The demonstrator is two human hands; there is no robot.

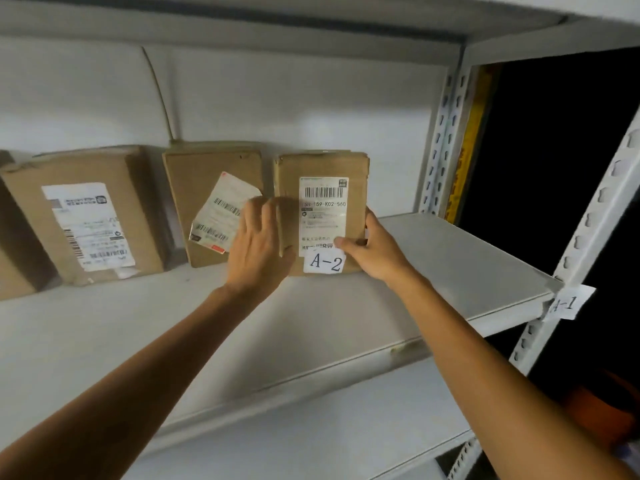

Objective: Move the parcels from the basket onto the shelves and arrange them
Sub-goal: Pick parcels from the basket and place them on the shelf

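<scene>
So, fingers first: the fingers (pixel 369 216) of our right hand (pixel 375 252) are wrapped round the right edge of the parcel (pixel 289 188). The thumb is pressed onto its front, just under the shipping label (pixel 322 211), so that's a proper grip. The fingers (pixel 257 211) of our left hand (pixel 258 244) are spread and pretty much straight, laid flat against the parcel's left front edge (a bit blurry there, but nothing is curled round it).

The parcel itself is a brown cardboard box standing upright on the white shelf (pixel 450 258), back near the wall (pixel 294 109), label facing us. A white slip reading A-2 (pixel 325 261) sits at the bottom of its front, right by our thumb.

Just to its left is a second parcel (pixel 204 174), also upright, with a crooked label that our left hand partly covers. Further left there's a third parcel (pixel 81 216), bigger and leaning back. The far right part of the shelf is bare, and a paper tag marked A-1 (pixel 568 303) hangs at its front right corner, on the slotted metal post (pixel 604 199).
</scene>
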